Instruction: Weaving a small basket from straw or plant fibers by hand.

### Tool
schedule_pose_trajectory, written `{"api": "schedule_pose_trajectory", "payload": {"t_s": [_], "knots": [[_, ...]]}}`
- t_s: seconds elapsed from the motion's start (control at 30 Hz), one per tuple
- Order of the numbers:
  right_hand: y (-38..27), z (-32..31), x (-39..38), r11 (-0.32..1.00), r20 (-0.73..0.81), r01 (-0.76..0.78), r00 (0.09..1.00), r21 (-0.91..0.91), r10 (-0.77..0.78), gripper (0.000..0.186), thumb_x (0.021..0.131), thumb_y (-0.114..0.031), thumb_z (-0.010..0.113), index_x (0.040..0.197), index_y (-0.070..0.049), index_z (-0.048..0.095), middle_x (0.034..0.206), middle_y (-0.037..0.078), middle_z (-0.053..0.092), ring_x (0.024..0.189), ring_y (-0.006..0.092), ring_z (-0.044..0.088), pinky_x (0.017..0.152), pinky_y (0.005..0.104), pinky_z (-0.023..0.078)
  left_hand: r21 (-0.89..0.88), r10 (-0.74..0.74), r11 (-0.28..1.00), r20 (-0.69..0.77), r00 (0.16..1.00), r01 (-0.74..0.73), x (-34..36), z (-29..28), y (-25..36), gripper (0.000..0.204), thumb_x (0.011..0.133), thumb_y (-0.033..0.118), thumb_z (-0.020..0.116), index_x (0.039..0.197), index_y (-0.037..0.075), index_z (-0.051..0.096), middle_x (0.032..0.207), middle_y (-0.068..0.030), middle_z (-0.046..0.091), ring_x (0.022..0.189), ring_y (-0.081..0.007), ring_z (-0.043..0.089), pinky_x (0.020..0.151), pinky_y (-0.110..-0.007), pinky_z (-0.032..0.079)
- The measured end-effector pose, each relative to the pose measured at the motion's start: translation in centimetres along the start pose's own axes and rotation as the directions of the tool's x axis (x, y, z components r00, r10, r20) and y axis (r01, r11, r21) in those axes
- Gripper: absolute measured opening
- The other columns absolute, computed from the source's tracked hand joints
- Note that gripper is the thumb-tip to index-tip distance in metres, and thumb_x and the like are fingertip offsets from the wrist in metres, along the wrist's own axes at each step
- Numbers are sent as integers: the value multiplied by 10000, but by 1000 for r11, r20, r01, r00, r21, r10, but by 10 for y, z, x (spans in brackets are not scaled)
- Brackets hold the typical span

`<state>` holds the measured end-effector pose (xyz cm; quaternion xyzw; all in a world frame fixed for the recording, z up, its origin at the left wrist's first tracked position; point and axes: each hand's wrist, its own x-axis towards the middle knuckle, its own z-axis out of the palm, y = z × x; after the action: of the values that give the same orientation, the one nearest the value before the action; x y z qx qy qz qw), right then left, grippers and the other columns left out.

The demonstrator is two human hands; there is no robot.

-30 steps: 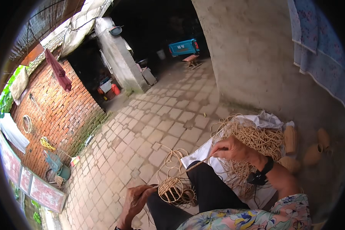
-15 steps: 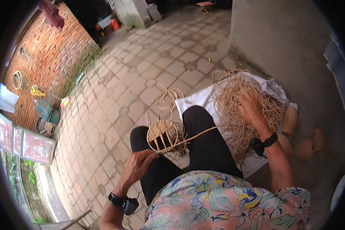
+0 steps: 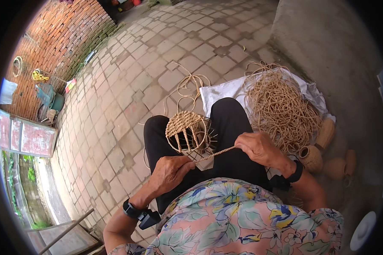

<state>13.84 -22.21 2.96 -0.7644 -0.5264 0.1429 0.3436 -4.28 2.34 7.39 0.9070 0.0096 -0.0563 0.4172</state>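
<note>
A twisted tan straw cord point(image 3: 215, 155) runs between my two hands, stretched above my lap. My left hand point(image 3: 170, 172) is closed on its left end, near my left thigh. With closed fingers my right hand point(image 3: 259, 148) grips the other end over my right thigh. Just beyond the cord, a partly woven basket point(image 3: 187, 127) rests between my knees. Its round frame is covered with weave on the upper part, while bare ribs show below. The lower side of the basket is partly hidden in shadow between my legs.
At the right, a large heap of cord point(image 3: 281, 108) lies on a white sheet point(image 3: 217, 94). Small woven vessels point(image 3: 311, 158) stand beside it. Loose cord strands point(image 3: 186, 87) trail over the paving point(image 3: 115, 110) beyond my knees. A brick wall point(image 3: 72, 42) rises at far left.
My right hand has left the cord heap and come back toward my lap, near my left hand. The cord now spans a shorter gap, and the view has shifted slightly.
</note>
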Motion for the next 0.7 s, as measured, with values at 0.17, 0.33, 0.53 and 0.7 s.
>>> {"api": "schedule_pose_trajectory", "payload": {"t_s": [0.17,0.33,0.53,0.7], "knots": [[-38,19,12,931,-19,117,993,347,-118,308,841,-88,683,1128,-17,599,939,151,650,804,303,655,698,375,520,14,22,1000,-30,999,-22,5,20,-3,214,967,172,585,916,-16,671,730,-153,645,665,-292,654,616,-361,505],[-35,16,20,913,-73,99,994,395,-77,107,855,-47,681,959,-22,672,814,103,639,717,221,631,651,311,488,2,87,996,-195,977,-88,4,18,4,190,888,162,691,1008,19,657,851,-117,609,692,-267,649,616,-346,513],[-35,-22,52,991,-277,100,958,85,-73,104,826,-2,655,918,-42,680,782,83,575,644,234,597,583,333,468,344,222,936,-410,885,-75,13,29,-21,250,810,121,734,1047,106,658,861,-89,568,675,-249,621,590,-355,515],[-38,-14,84,961,-131,262,953,-93,-272,76,808,-49,645,881,-59,662,809,102,575,668,311,604,610,409,479,479,185,878,-364,913,13,17,35,-18,167,811,99,703,970,131,662,749,-60,556,595,-255,600,525,-381,489]]}}
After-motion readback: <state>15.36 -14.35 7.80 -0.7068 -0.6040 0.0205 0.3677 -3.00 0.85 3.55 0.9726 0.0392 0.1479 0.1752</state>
